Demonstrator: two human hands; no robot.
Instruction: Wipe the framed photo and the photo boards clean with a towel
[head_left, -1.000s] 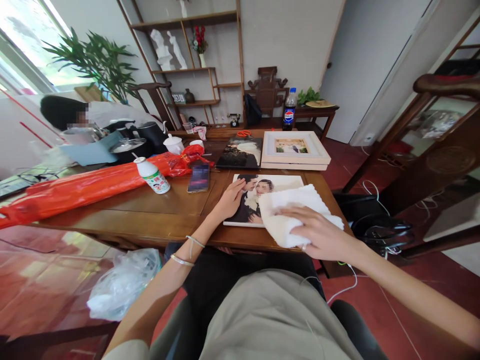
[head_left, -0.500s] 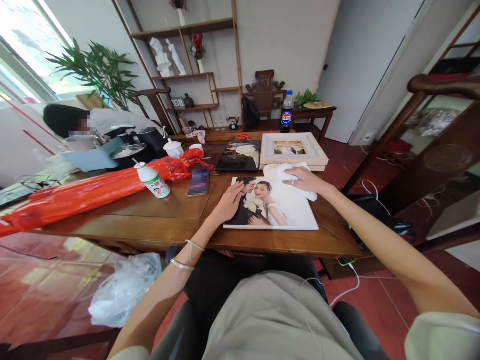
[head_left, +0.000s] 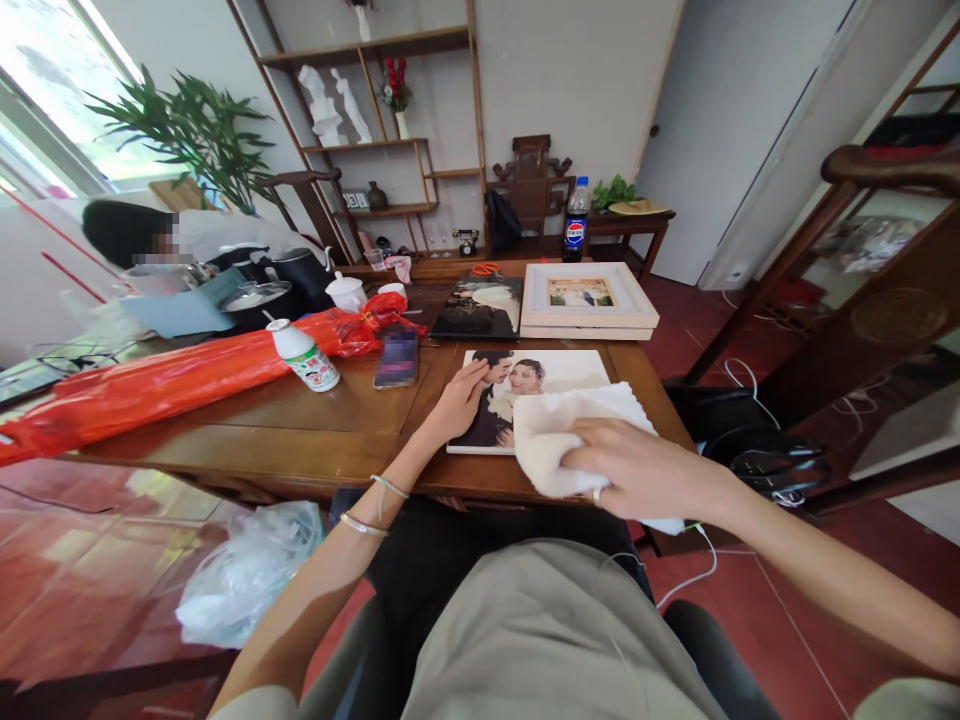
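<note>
A wedding photo panel with a white edge lies flat on the wooden table. My left hand rests on its left part, fingers stretched out flat. A white cloth is bunched in my right hand, over the panel's near right corner. That cloth hides the lower right of the picture and hangs past the table's front edge. Just behind the panel are a dark photo panel and a cream picture frame with a small photo in it.
Left of the panel lie a phone, a white bottle with a straw and a long red plastic-wrapped bundle. A cola bottle stands at the back. Another person leans at the far left. A plastic bag hangs below.
My right hand has drawn the cloth from the panel's far right part toward me, to its near right corner. My left hand stays on the panel.
</note>
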